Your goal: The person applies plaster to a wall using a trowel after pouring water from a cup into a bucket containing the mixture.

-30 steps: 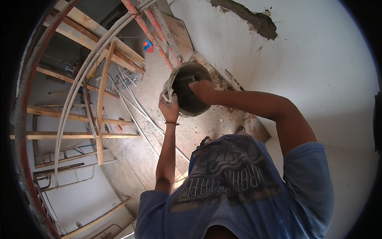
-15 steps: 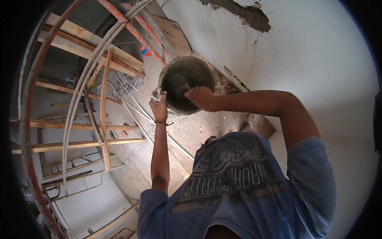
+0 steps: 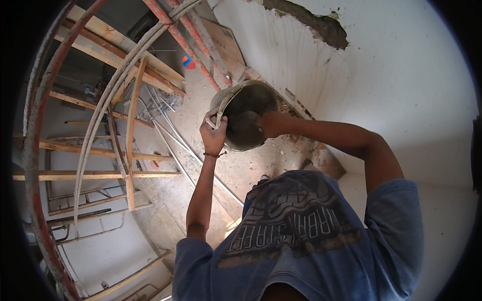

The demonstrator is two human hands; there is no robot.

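A dark round bucket (image 3: 255,94) hangs in front of me, tilted, its mouth facing up and to the right. My left hand (image 3: 214,131) is closed around the pale, crusted handle at the bucket's left rim. My right hand (image 3: 273,124) reaches in over the right side of the mouth with its fingers curled. A greyish shape lies by those fingers inside the bucket, too dim to name. The bottom and contents are in shadow.
Red and grey scaffold tubes (image 3: 188,42) stand beyond the bucket at left. Wooden beams (image 3: 131,125) and pale pipes (image 3: 175,135) lie left and below. A white wall (image 3: 396,85) with a rough grey patch (image 3: 321,27) rises on the right.
The bucket has tipped toward the right and moved slightly right. My left hand went right with it. My right hand has shifted right, closer to the bucket's right rim.
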